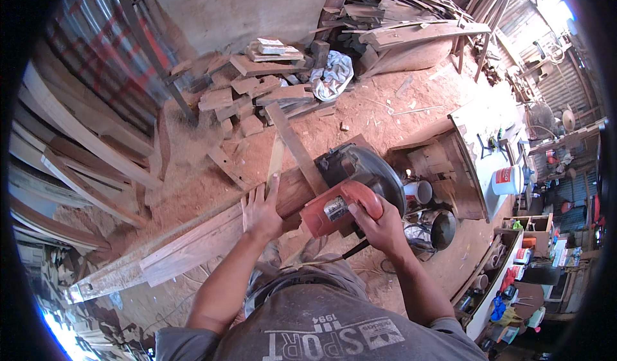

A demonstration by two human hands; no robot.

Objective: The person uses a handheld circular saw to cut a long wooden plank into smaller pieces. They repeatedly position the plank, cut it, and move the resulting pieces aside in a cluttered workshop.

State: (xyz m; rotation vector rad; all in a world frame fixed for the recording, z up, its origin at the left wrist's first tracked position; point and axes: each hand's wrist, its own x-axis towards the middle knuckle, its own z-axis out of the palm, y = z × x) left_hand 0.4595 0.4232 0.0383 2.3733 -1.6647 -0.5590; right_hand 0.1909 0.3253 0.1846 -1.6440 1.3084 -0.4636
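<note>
My right hand [379,226] is wrapped round the rear handle of a circular saw with a red motor body [318,213] and a dark round guard [376,175]. The saw rests at the far right end of a long wooden beam [199,236] that slants across in front of me. On the beam, left of the saw, my left hand [260,213] lies with its fingers spread. A narrow wooden strip [292,146] crosses the beam against the saw, and a paler strip [276,158] stands out beside my fingertips. The blade is hidden. A black cord [355,249] trails from the saw.
Wood offcuts [247,94] and a crumpled cloth [332,75] lie beyond the beam on sawdust-covered ground. Curved timbers [83,123] lean at left. To the right stand a metal pot [442,229], a white bucket [508,180] and a bench [491,142] with tools.
</note>
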